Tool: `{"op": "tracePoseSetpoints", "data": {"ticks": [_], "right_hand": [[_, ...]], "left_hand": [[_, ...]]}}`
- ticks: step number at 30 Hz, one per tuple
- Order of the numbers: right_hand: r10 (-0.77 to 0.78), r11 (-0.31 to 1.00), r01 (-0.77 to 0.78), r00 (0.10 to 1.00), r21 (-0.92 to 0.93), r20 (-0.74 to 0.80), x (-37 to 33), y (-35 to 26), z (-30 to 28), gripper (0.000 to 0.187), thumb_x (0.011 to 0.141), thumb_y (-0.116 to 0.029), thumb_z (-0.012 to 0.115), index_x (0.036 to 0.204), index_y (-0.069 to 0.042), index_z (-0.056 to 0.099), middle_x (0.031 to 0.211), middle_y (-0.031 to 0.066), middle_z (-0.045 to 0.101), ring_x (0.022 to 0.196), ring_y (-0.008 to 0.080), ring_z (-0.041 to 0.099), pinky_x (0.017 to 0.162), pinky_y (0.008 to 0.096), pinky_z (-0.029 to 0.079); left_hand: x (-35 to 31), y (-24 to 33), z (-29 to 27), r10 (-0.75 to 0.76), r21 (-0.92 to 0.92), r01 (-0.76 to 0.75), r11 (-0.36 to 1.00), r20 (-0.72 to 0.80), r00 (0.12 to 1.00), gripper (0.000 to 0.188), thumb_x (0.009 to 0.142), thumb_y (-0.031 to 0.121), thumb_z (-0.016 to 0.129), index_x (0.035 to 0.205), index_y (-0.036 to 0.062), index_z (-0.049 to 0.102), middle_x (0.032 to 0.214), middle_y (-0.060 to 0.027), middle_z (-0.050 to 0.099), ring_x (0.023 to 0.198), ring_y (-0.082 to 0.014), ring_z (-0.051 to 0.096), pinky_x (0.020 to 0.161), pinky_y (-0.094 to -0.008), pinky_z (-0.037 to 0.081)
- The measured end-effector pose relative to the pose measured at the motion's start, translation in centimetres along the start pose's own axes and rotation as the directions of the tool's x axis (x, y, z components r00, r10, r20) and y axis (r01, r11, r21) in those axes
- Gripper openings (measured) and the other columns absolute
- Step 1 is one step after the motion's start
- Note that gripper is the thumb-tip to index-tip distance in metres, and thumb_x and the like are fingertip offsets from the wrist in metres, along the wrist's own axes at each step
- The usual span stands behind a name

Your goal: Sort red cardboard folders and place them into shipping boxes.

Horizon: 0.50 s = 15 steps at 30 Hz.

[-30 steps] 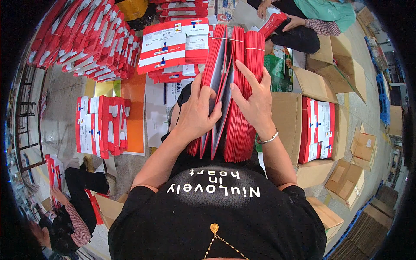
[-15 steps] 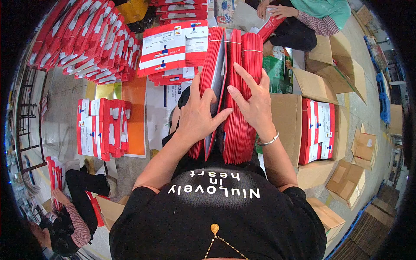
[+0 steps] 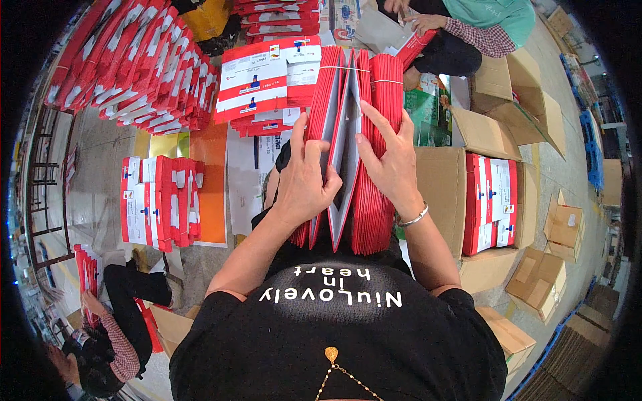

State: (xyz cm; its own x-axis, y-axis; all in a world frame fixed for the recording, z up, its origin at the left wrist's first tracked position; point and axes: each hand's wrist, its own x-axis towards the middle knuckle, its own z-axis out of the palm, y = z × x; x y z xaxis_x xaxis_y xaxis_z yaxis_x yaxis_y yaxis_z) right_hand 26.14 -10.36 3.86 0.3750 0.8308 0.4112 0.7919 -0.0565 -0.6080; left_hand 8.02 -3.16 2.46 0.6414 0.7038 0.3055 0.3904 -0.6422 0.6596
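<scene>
A thick bundle of flat-folded red packs stands on edge in front of my body, its folds facing up. Thin pale bands cross its far end. Near the middle the packs part in a V, baring a white and grey inner face. My left hand grips the left part, middle finger bent and thumb by the gap. On the right part, my right hand has its thumb and index finger across the folds, with other fingers round the outer side, partly hidden. A bracelet circles that wrist.
Red-and-white pack stacks stand at far left, left and beyond the bundle. An open carton at right holds more packs. Co-workers sit at far right and lower left. Small cartons lie at right.
The gap in the bundle has widened, and more of the inner face shows. My left thumb has drawn back leftward from the folds. The right hand stays almost in place.
</scene>
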Motion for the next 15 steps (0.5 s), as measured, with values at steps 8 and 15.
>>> {"op": "tracePoseSetpoints", "data": {"ticks": [8,15], "right_hand": [[0.028,1.000,-0.027,0.999,-0.012,0.035,0.1,-0.4,-0.2,0.054,0.092,-0.028,0.073,0.144,-0.028,0.058,0.144,0.0350,0.039,0.130,0.0487,0.050,0.103,0.0491,0.049],[0.012,1.000,-0.012,1.000,0.010,-0.007,0.0,0.1,0.0,0.053,0.090,-0.029,0.075,0.141,-0.027,0.061,0.144,0.0331,0.041,0.129,0.0479,0.051,0.104,0.0482,0.048]], "left_hand": [[0.8,1.5,-1.2,0.005,0.123,-0.014,0.992,0.069,0.998,0.031,0.084,0.023,0.073,0.100,0.0032,0.055,0.155,-0.0329,0.025,0.123,-0.0489,0.057,0.084,-0.0491,0.058],[0.9,0.5,-0.1,0.062,-0.047,-0.067,0.997,-0.104,0.993,0.023,0.087,0.014,0.068,0.102,0.0028,0.056,0.156,-0.0290,0.029,0.130,-0.0491,0.051,0.099,-0.0499,0.049]]}}
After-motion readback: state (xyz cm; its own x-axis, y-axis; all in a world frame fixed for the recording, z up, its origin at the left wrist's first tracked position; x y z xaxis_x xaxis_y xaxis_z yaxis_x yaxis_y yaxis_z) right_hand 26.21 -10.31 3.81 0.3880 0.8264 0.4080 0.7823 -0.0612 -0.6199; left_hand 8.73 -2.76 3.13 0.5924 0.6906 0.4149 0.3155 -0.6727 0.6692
